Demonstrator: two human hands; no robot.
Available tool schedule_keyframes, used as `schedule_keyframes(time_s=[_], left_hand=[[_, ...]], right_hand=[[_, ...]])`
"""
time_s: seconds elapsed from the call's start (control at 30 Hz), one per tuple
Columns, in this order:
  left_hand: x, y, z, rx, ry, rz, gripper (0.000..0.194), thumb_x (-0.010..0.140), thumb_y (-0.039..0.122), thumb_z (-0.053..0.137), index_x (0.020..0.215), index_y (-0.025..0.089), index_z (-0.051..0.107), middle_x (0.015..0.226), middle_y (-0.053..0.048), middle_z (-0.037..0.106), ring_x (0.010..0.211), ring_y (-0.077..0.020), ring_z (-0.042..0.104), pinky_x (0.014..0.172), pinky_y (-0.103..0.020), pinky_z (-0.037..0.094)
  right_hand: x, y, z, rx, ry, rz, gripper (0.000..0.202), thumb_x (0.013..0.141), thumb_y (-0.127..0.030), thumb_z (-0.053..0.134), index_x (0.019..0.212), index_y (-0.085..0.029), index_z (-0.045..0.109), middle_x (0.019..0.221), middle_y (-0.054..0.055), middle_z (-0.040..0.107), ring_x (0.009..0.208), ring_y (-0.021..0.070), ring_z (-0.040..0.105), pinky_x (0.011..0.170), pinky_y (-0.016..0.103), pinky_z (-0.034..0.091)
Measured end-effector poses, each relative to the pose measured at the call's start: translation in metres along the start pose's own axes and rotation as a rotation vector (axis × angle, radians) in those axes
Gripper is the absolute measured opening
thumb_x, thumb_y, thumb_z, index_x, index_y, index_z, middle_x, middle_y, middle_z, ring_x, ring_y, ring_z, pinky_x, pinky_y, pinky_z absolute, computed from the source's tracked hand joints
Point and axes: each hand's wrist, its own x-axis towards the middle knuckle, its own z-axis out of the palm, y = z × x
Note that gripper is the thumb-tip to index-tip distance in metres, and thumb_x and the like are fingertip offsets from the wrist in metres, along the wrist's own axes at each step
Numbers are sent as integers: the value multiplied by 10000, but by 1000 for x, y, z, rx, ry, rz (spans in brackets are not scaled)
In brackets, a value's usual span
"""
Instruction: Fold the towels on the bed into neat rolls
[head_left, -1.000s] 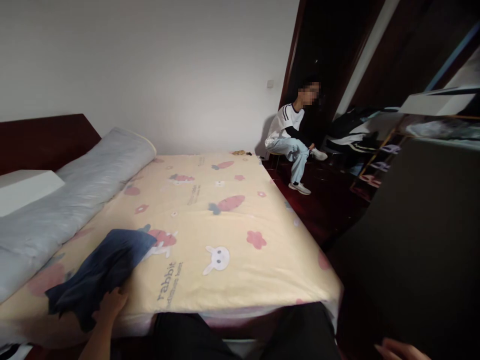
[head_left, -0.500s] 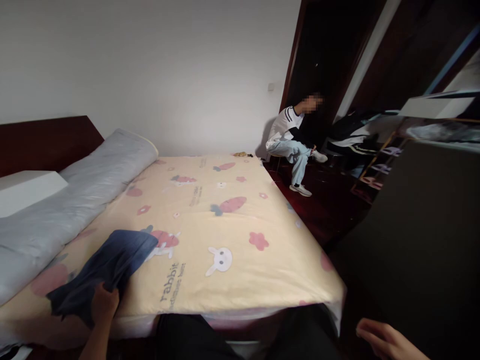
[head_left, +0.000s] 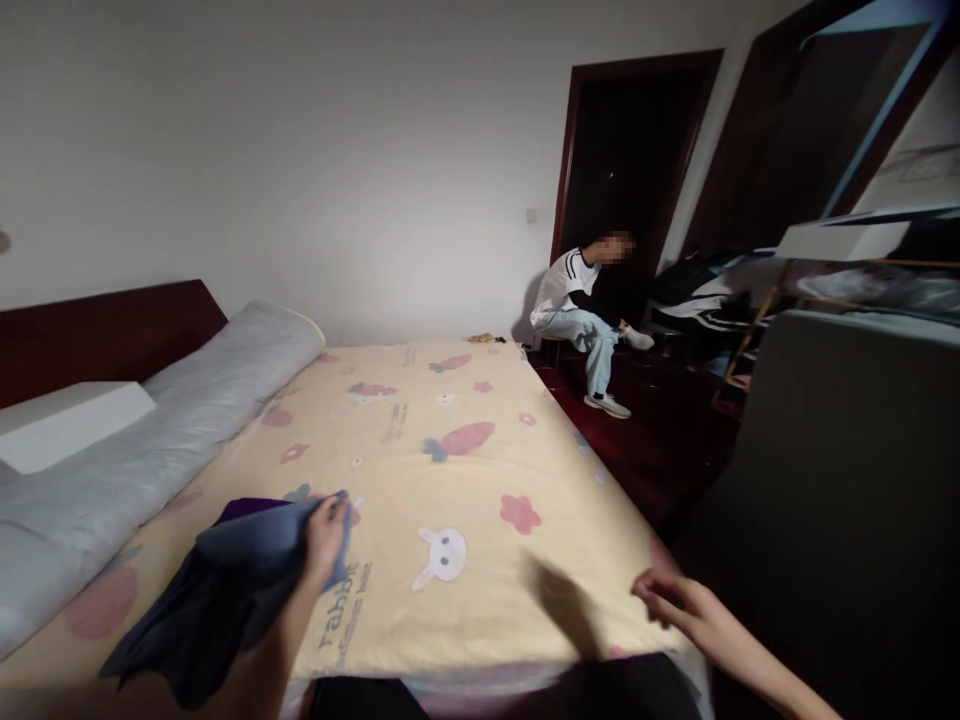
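My left hand is closed on the right-hand edge of a dark blue piece of cloth, perhaps a garment; its exact kind does not show. The held edge is raised, while the darker rest of the cloth spreads left over the bed. A strip of purple fabric shows behind it. My right hand hovers by the bed's front right corner, its fingers loosely bent and apart with nothing between them. Beneath both hands is the yellow sheet, printed with rabbits, carrots and flowers.
Along the left lies a rolled grey quilt with a white box on it, before a dark headboard. A person sits beyond the bed's far right corner. A dark grey panel and a shelf rack stand at right.
My left hand has moved from the cloth's near edge to its right end, lifting that edge. My right hand has come up and left over the bed corner. The view has tilted up.
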Motion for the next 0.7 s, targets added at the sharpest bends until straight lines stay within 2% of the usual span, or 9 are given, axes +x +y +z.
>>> schedule_keyframes(time_s=[0.07, 0.1, 0.17, 0.27, 0.37, 0.43, 0.53, 0.6, 0.7], left_hand=[[-28, 38, 39, -147, -123, 62, 311, 719, 481, 443, 775, 213, 590, 827, -58, 700, 873, -228, 636, 815, -331, 511], [-45, 57, 57, -212, -194, 95, 294, 714, 491, 464, 734, 221, 579, 771, -37, 679, 820, -213, 623, 790, -320, 507], [-80, 94, 85, -322, -333, 152, 278, 722, 496, 493, 666, 228, 543, 665, 5, 608, 713, -179, 578, 706, -290, 489], [-130, 144, 112, -439, -496, 203, 276, 763, 476, 506, 648, 226, 502, 622, 41, 519, 647, -137, 513, 623, -246, 443], [-165, 181, 127, -582, -647, 207, 264, 801, 436, 514, 654, 220, 480, 623, 57, 453, 635, -114, 461, 610, -231, 395], [-180, 196, 132, -686, -767, 192, 236, 788, 409, 567, 680, 211, 500, 648, 60, 446, 652, -106, 444, 631, -232, 377], [-189, 204, 138, -740, -918, 189, 215, 756, 395, 646, 767, 193, 573, 696, 50, 499, 688, -107, 464, 661, -237, 381], [-188, 203, 138, -755, -1001, 193, 237, 748, 394, 674, 834, 181, 619, 741, 31, 555, 735, -120, 509, 704, -249, 407], [-178, 196, 131, -747, -1075, 172, 298, 740, 405, 687, 932, 178, 660, 833, -9, 620, 825, -160, 575, 787, -296, 451]], right_hand=[[20, -22, 21, 25, -39, -96, 453, 831, -604, 490, 870, -193, 677, 779, 79, 672, 747, 226, 630, 672, 328, 528], [28, -31, 35, 20, -46, -140, 436, 841, -567, 497, 985, -197, 678, 871, 90, 689, 800, 228, 634, 720, 342, 532], [39, -43, 66, 7, -22, -197, 519, 815, -491, 556, 1266, -235, 584, 1179, 118, 653, 955, 242, 622, 843, 389, 521], [47, -46, 108, 77, -28, -237, 770, 762, -480, 625, 1458, -251, 389, 1461, 138, 462, 1176, 280, 539, 1008, 464, 442], [48, -36, 128, 264, -101, -244, 870, 698, -556, 694, 1439, -193, 419, 1468, 154, 449, 1267, 310, 486, 1070, 472, 390], [48, -30, 129, 363, -63, -206, 778, 680, -564, 708, 1319, -153, 542, 1338, 160, 569, 1203, 320, 539, 1038, 461, 422], [50, -28, 118, 409, 101, -120, 496, 666, -473, 701, 1015, -122, 666, 973, 128, 714, 913, 301, 647, 857, 426, 520], [53, -31, 109, 423, 179, -105, 350, 643, -408, 686, 858, -132, 675, 787, 86, 711, 750, 264, 641, 721, 377, 534], [55, -40, 97, 459, 227, -162, 266, 641, -382, 649, 768, -152, 692, 731, 58, 711, 705, 240, 627, 696, 353, 527]])
